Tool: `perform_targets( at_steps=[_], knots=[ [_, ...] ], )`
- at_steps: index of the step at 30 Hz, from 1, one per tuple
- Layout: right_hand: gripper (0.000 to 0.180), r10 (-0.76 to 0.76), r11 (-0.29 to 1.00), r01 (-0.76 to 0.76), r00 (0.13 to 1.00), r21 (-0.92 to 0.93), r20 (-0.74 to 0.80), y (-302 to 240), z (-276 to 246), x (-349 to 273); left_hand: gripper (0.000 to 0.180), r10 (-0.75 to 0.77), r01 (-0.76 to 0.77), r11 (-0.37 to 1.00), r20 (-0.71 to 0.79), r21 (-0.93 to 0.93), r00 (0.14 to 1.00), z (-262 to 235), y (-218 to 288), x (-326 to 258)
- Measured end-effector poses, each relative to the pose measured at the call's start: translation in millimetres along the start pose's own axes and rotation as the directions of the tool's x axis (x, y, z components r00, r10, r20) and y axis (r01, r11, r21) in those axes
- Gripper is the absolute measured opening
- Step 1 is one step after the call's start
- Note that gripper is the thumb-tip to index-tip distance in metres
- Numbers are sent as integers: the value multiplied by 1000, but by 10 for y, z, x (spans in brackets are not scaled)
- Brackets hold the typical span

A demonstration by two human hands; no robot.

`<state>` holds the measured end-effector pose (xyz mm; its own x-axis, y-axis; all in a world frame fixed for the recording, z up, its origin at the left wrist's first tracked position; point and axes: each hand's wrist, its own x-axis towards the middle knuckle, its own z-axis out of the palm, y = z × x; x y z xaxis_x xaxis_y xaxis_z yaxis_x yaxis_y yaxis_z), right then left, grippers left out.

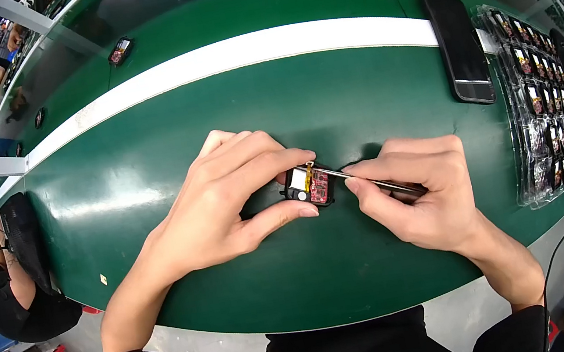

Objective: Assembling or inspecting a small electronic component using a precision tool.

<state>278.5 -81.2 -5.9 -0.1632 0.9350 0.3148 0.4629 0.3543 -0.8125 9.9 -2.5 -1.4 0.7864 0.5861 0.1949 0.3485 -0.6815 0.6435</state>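
Note:
A small black device casing (319, 190) lies in the middle of the green worktop, with a red circuit board, a white rectangular part and a yellow flex strip showing inside. My left hand (229, 196) grips its left side, index finger at the top edge and thumb at the bottom edge. Between the thumb and fingers of my right hand (422, 190) is a pair of thin metal tweezers (337, 173). Their tip meets the upper end of the yellow strip; whether it pinches anything is too small to tell.
At the right stand stacked clear plastic trays (541, 99) holding many similar devices. A black smartphone (458, 46) lies beside them, across a white strip (232, 54). Beyond the strip, a similar device (121, 51) lies on the green surface. Another person (10, 288) sits at the left, near a black bag (24, 241).

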Motion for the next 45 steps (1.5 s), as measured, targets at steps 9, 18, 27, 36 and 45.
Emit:
perform_targets(
  at_steps=[9,18,27,36,45],
  knots=[
    [12,-22,999,22,1000,-43,0,24,8,1,60,-17,17,1000,-12,9,1000,12,5,-2],
    [20,-166,970,155,985,-186,-45,59,14,-16,56,-34,34,999,-27,22,999,11,36,14],
    [22,-198,953,185,980,-239,-29,38,33,-6,56,1,-1,1000,-13,-12,1000,-25,-22,33],
    [13,-39,999,39,999,26,14,54,9,-1,56,-15,31,984,92,-176,996,-140,-143,34],
    [12,-38,999,38,998,-4,40,41,9,-3,45,27,-17,992,83,-124,996,-108,-131,25]
  ],
)
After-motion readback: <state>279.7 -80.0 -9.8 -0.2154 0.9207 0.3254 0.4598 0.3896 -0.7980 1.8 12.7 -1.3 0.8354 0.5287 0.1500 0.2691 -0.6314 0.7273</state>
